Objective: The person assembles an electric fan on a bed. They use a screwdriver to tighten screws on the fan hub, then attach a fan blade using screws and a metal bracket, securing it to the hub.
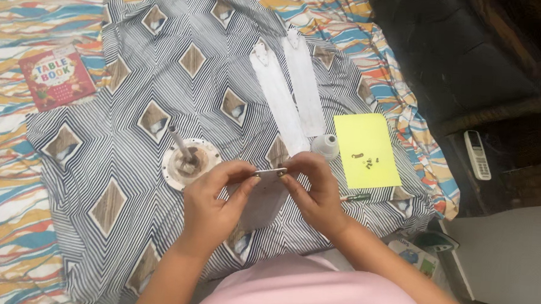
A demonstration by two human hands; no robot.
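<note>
Both hands pinching a dusty white fan blade's end.
Left hand and right hand grip the long white blade; its lower end is hidden. Tiny screws dot yellow paper.

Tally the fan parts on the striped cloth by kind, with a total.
Fan blades: 3, two lying flat, one held by the left hand and right hand
Round motor plate: 1
White cone cap: 1
Total: 5
</note>
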